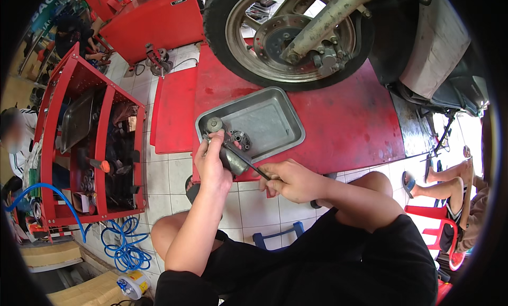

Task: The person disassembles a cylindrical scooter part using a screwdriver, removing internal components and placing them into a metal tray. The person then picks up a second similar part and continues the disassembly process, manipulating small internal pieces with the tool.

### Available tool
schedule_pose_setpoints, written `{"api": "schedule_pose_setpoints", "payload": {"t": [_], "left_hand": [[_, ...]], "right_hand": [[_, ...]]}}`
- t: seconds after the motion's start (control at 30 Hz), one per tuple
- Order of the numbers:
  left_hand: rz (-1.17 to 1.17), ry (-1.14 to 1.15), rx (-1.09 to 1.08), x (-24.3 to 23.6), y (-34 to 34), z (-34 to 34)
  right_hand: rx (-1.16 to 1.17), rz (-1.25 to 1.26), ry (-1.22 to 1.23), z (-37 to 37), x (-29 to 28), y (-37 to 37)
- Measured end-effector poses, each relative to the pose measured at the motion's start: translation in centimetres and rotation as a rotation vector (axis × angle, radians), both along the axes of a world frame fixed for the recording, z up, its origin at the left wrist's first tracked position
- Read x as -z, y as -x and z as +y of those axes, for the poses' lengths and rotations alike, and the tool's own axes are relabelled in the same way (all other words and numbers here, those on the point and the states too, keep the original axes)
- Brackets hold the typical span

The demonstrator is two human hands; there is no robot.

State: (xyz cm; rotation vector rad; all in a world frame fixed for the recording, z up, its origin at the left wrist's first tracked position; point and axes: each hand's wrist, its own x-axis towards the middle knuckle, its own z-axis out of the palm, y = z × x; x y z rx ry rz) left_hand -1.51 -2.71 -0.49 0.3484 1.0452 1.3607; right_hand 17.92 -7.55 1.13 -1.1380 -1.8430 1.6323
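Note:
Over the near left corner of a grey metal tray (267,120), my left hand (211,165) is closed round a grey metal cylindrical part (234,162). A round metal end piece (214,124) shows just beyond my fingers. Beside it is a toothed, round metal piece (242,140); I cannot tell whether it is joined to the cylinder. My right hand (292,181) grips a thin dark rod-shaped tool (258,171), which slants up and left across the cylinder. The tool's far tip is hard to make out, and its kind is unclear.
The tray rests on a red lift platform (349,126), below a motorcycle's front wheel (288,36). A red tool cart (98,147) stands at left, with a coiled blue hose (125,245) on the tiles. Another person's legs (439,187) and a red chair (431,226) are at right.

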Motion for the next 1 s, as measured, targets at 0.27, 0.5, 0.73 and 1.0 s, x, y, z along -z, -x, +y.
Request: {"api": "schedule_pose_setpoints", "payload": {"t": [0.27, 0.5, 0.73, 1.0], "left_hand": [[0.013, 0.078, 0.208, 0.5, -0.8, -0.7], [-0.017, 0.165, 0.272, 0.7, -1.2, -0.6], [-0.071, 0.232, 0.303, 1.1, -0.9, -0.6], [-0.046, 0.228, 0.323, 1.3, -0.4, -0.5]], "right_hand": [[-0.133, -0.030, 0.385, 0.7, -1.2, -1.1], [-0.248, 0.134, 0.516, 0.5, 0.5, -1.2], [-0.320, 0.325, 0.717, 0.7, -0.9, -1.5], [-0.360, 0.154, 0.657, 1.4, 0.2, -1.5]]}}
